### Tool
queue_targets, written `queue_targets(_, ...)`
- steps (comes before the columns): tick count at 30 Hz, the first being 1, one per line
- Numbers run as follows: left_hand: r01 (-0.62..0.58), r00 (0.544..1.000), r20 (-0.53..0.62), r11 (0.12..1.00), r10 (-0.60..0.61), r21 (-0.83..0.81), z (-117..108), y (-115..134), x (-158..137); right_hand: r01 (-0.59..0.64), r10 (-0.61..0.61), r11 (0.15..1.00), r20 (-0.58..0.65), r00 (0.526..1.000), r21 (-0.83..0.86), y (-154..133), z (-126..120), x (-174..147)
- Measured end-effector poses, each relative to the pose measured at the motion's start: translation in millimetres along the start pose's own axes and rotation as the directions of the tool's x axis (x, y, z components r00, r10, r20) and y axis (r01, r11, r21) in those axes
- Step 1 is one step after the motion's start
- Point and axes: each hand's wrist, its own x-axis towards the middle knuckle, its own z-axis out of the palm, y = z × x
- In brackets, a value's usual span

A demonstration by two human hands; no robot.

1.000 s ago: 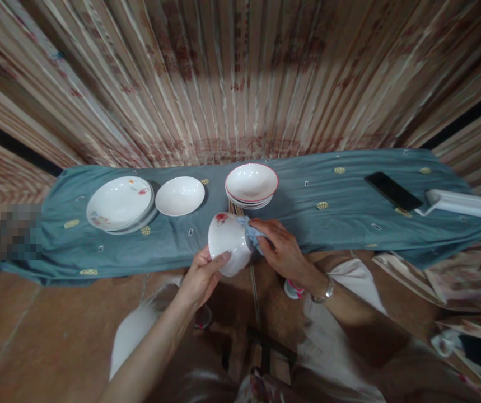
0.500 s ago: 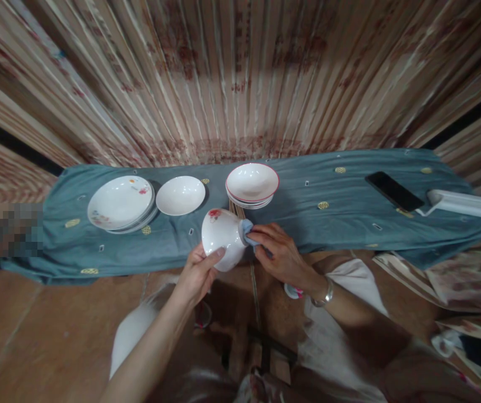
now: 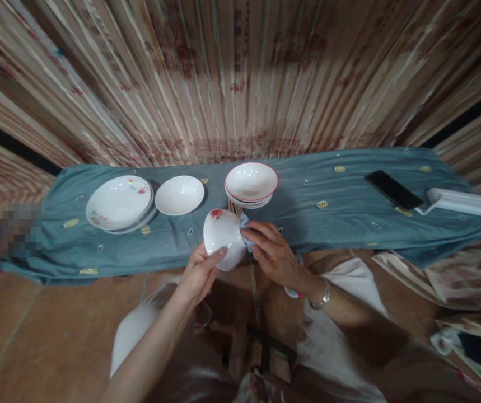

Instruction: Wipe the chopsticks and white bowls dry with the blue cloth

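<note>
A white bowl [image 3: 223,238] with a red flower on its side is tipped over sideways above the table's near edge, its base turned to the right. My left hand [image 3: 200,274] grips it at the rim, thumb on the outer wall. Pressed against the bowl's base is a light blue cloth [image 3: 246,232], which my right hand [image 3: 274,254] holds in closed fingers. Behind the bowl, a bundle of chopsticks [image 3: 234,207] shows in part, the rest hidden by the bowl. Just beyond stands a stack of red-rimmed white bowls [image 3: 251,182].
On the teal tablecloth [image 3: 336,229] a stack of flowered plates [image 3: 118,201] stands at the left, beside a plain white dish [image 3: 179,195]. Toward the right lie a black phone [image 3: 393,190] and a white device [image 3: 465,202]. A pleated curtain [image 3: 240,84] hangs behind the table.
My right hand has shifted slightly up and left, and the cloth now spreads flatter over the bowl's base. The bowl and my left hand have barely moved.
</note>
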Motion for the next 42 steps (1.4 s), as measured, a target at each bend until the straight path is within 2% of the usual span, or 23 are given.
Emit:
queue_targets(8, 0.002, 1.0, 0.018, 1.0, -0.002, 0.005, 1, -3, -2, -0.004, 0.001, 0.985, -0.019, 1.0, -0.171, 7, 0, 3)
queue_targets(19, -0.018, 1.0, -0.016, 1.0, 0.018, 0.007, -1, 0, 0, -0.023, 0.025, 0.99, 0.013, 1.0, -0.142, 5, 1, 0)
queue_targets(24, -0.026, 0.999, -0.031, 1.0, 0.027, 0.016, 0, 2, 0, -0.051, 0.052, 0.997, 0.01, 0.999, -0.056, 0, 0, 0)
queue_targets(31, -0.031, 0.999, -0.022, 0.999, 0.032, 0.017, -1, 1, 2, -0.116, 0.126, 0.972, -0.037, 0.991, 0.206, -6, -3, 1)
queue_targets(34, -0.035, 0.999, -0.012, 0.999, 0.035, 0.014, 0, -1, 3, -0.045, 0.054, 0.992, -0.072, 0.996, 0.118, -13, -6, 1)
queue_targets(38, -0.044, 0.999, 0.013, 0.999, 0.044, -0.01, 3, -4, 2, 0.157, -0.153, 0.986, 0.069, 0.986, -0.062, -17, -3, -1)
queue_targets(40, -0.044, 0.999, 0.02, 0.999, 0.044, -0.022, 5, -6, 2, 0.192, -0.18, 0.975, 0.105, 0.978, -0.115, -13, 1, -1)
queue_targets(42, -0.042, 0.999, 0.021, 0.999, 0.042, -0.02, 6, -7, 1, 0.186, -0.175, 0.972, 0.086, 0.981, -0.145, -8, 4, 0)
